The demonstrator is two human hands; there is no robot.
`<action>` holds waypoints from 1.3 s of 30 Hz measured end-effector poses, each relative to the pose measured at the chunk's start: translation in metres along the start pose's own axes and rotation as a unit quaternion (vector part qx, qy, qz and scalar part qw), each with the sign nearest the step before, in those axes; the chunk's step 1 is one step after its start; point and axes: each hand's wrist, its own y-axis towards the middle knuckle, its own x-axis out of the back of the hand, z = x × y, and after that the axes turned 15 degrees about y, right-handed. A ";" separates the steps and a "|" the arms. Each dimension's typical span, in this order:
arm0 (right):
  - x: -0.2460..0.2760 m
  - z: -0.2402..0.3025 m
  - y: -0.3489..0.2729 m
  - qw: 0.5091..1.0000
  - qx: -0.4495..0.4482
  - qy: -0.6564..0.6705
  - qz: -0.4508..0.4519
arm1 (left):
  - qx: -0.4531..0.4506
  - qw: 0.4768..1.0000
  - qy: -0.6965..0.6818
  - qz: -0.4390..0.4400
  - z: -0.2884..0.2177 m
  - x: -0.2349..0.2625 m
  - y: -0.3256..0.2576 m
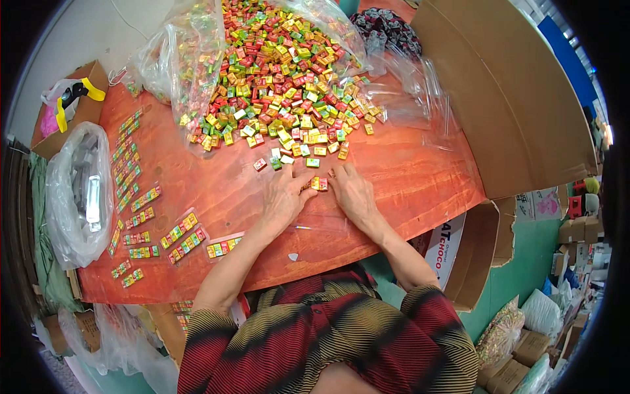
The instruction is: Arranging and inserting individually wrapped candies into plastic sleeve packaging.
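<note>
A short row of small red and yellow boxes (319, 184) lies on the table between my two hands. My left hand (283, 196) has its thumb and forefinger closed on the row's left end. My right hand (354, 197) rests at the right end, fingers extended and slightly bent, its fingertips close to the row; its thumb is mostly hidden. Just beyond are a few loose boxes, among them a green and white one (313, 162) and a yellow one (344, 151). Behind these spreads a big heap of red, yellow and green boxes (275, 79).
Several finished-looking rows of boxes (178, 228) lie on the red table (407, 190) at left. Clear plastic bags (177, 59) flank the heap. A bag of clear sleeves (79, 197) sits at the left edge. Tall cardboard (505, 98) stands at right.
</note>
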 end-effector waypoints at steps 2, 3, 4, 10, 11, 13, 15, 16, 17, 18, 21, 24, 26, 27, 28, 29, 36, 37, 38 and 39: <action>0.006 0.004 0.003 0.999 -0.030 -0.011 0.031 | -0.004 1.000 -0.002 -0.007 0.000 0.000 0.000; 0.012 0.002 0.007 0.999 -0.031 0.001 0.008 | -0.009 1.000 -0.004 -0.013 0.000 0.000 0.000; 0.016 0.000 0.012 0.999 -0.032 0.013 -0.015 | -0.010 1.000 -0.004 -0.013 0.000 0.000 0.000; 0.016 -0.018 0.032 1.000 0.026 0.002 -0.011 | -0.003 1.000 0.002 -0.003 0.002 -0.004 0.000; 0.016 -0.022 0.030 1.000 0.027 0.002 -0.011 | -0.007 1.000 -0.001 -0.018 0.001 -0.005 0.001; 0.018 -0.029 0.024 0.997 0.019 0.063 -0.050 | -0.007 0.999 -0.003 -0.031 0.002 -0.004 -0.001; 0.026 -0.039 0.032 0.996 0.017 0.073 -0.044 | -0.007 1.000 -0.007 -0.010 0.003 -0.002 -0.001; 0.030 -0.044 0.037 0.996 0.015 0.080 -0.042 | -0.009 1.000 -0.007 -0.009 0.003 -0.003 -0.001; 0.030 -0.046 0.041 0.996 0.013 0.080 -0.043 | -0.007 1.000 -0.008 -0.011 0.003 -0.004 -0.002; 0.030 -0.047 0.046 0.997 0.021 0.078 -0.010 | -0.005 1.000 -0.007 -0.014 0.003 -0.004 -0.001; 0.032 -0.043 0.051 0.997 0.026 0.067 0.041 | 0.003 1.000 -0.012 0.011 0.000 0.001 0.001; 0.035 -0.039 0.048 0.995 0.036 0.064 0.061 | 0.002 1.000 -0.005 -0.001 0.000 -0.001 0.001; 0.035 -0.039 0.040 0.994 0.048 0.070 0.063 | -0.003 1.000 -0.002 -0.008 0.001 -0.003 0.001; 0.035 -0.040 0.034 0.995 0.045 0.059 0.073 | -0.007 1.000 0.001 -0.015 0.002 -0.004 0.001; 0.035 -0.040 0.029 0.995 0.041 0.048 0.083 | -0.006 1.000 0.002 -0.015 0.002 -0.003 0.000; 0.034 -0.038 0.025 0.994 0.042 0.048 0.084 | -0.001 1.000 0.001 -0.005 0.003 -0.003 0.000; 0.043 -0.011 0.017 0.983 0.053 0.075 0.160 | 0.010 0.999 0.041 -0.017 -0.005 -0.003 -0.001; 0.043 -0.007 0.017 0.982 0.053 0.089 0.155 | 0.011 0.999 0.041 -0.016 -0.006 -0.003 -0.001; 0.041 -0.006 0.017 0.982 0.054 0.090 0.155 | 0.015 0.999 0.044 -0.011 -0.006 -0.003 0.000; 0.039 -0.006 0.017 0.983 0.056 0.078 0.154 | 0.019 0.999 0.046 -0.005 -0.006 -0.003 0.000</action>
